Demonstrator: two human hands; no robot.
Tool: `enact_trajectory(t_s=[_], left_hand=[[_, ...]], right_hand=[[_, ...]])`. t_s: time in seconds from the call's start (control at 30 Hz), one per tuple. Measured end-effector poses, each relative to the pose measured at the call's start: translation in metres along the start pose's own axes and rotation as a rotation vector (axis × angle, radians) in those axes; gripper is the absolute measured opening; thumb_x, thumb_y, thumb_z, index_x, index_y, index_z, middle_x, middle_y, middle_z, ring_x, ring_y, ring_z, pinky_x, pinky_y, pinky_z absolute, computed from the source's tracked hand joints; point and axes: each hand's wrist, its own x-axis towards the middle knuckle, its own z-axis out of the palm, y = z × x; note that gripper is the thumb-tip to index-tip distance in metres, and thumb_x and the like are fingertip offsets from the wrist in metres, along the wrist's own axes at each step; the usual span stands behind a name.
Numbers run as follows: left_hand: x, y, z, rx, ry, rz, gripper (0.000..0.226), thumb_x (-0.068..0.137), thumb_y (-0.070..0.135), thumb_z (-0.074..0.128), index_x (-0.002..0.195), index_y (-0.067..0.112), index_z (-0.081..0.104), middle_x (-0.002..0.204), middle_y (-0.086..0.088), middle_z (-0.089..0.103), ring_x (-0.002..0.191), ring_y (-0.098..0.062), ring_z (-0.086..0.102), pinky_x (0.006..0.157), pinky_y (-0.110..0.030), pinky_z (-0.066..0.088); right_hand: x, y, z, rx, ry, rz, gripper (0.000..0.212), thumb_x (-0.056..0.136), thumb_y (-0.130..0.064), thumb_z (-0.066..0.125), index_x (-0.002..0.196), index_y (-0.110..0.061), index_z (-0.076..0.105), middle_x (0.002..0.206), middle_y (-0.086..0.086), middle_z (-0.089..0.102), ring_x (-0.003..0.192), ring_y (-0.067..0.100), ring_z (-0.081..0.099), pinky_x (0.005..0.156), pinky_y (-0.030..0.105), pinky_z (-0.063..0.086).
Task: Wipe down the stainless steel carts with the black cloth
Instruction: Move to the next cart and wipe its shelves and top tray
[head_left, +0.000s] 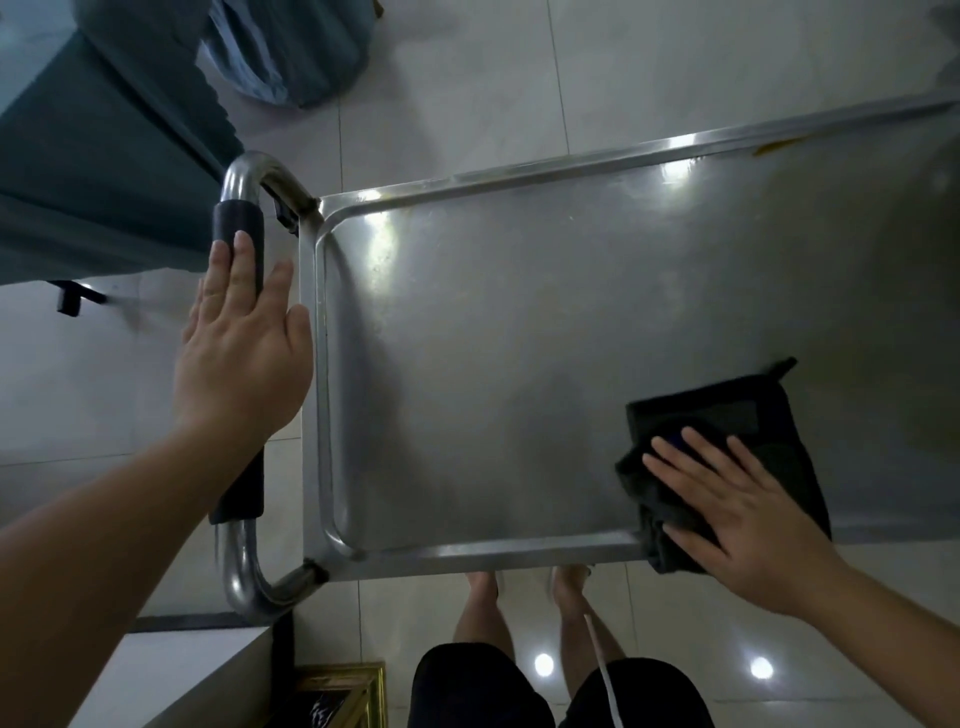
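Note:
A stainless steel cart (519, 322) fills the middle of the view, its flat top tray dull and smeared. The black cloth (748, 421) lies folded on the tray near the front rim at the right. My right hand (737, 514) presses flat on the cloth with straight fingers. My left hand (239, 343) lies over the cart's handle (239, 223), a bent steel tube with a black foam sleeve at the tray's left end; its fingers are straight.
Teal fabric (104, 145) hangs close beyond the handle at the upper left. A white counter corner (171, 670) and a gold-framed object (337, 691) sit at the lower left. My legs stand at the cart's front edge on a glossy tiled floor (467, 78).

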Motion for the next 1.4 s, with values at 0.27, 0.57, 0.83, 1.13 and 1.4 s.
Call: enact_trajectory(t_s=[0.27, 0.57, 0.83, 1.13, 1.4], left_hand=[[-0.002, 0.005, -0.005, -0.021, -0.01, -0.011, 0.059, 0.112, 0.051, 0.019, 0.166, 0.031, 0.025, 0.179, 0.002, -0.004, 0.163, -0.012, -0.011, 0.127, -0.042, 0.001], [0.0, 0.005, -0.003, -0.029, 0.01, -0.016, 0.062, 0.111, 0.052, 0.016, 0.169, 0.029, 0.019, 0.179, 0.003, -0.002, 0.163, -0.009, -0.011, 0.128, -0.041, 0.002], [0.003, -0.001, 0.004, -0.028, 0.028, -0.017, 0.065, 0.111, 0.056, 0.012, 0.17, 0.027, 0.008, 0.178, 0.011, -0.003, 0.153, 0.009, -0.024, 0.126, -0.033, -0.003], [0.004, -0.005, 0.004, -0.105, 0.015, 0.011, 0.067, 0.111, 0.058, 0.008, 0.17, 0.027, 0.008, 0.178, 0.01, -0.004, 0.157, 0.003, -0.019, 0.128, -0.034, -0.003], [0.002, -0.002, -0.004, -0.15, -0.008, 0.019, 0.069, 0.109, 0.057, 0.009, 0.17, 0.025, 0.011, 0.178, 0.008, -0.006, 0.16, -0.003, -0.016, 0.127, -0.032, -0.007]], right_hand=[[0.107, 0.059, -0.049, -0.03, 0.113, 0.015, 0.072, 0.096, -0.058, 0.036, 0.162, -0.032, 0.029, 0.169, -0.008, 0.027, 0.158, 0.018, 0.019, 0.127, 0.049, 0.014], [0.25, 0.116, -0.122, 0.092, 0.107, 0.416, 0.066, 0.107, -0.056, 0.028, 0.165, -0.035, 0.007, 0.174, -0.012, 0.001, 0.16, 0.017, 0.0, 0.128, 0.047, -0.001], [0.22, 0.093, -0.105, 0.131, 0.172, 0.404, 0.078, 0.093, -0.063, 0.016, 0.165, -0.034, 0.013, 0.173, -0.011, 0.009, 0.16, 0.017, 0.004, 0.128, 0.046, -0.001], [0.063, 0.01, -0.01, 0.103, 0.242, 0.416, 0.069, 0.102, -0.053, 0.026, 0.165, -0.028, 0.02, 0.173, -0.005, 0.018, 0.16, 0.02, 0.007, 0.128, 0.05, 0.006], [0.101, -0.163, 0.031, 0.078, 0.261, 0.61, 0.073, 0.103, -0.052, 0.029, 0.166, -0.017, 0.016, 0.174, 0.003, 0.011, 0.161, 0.027, 0.002, 0.127, 0.058, 0.01]])
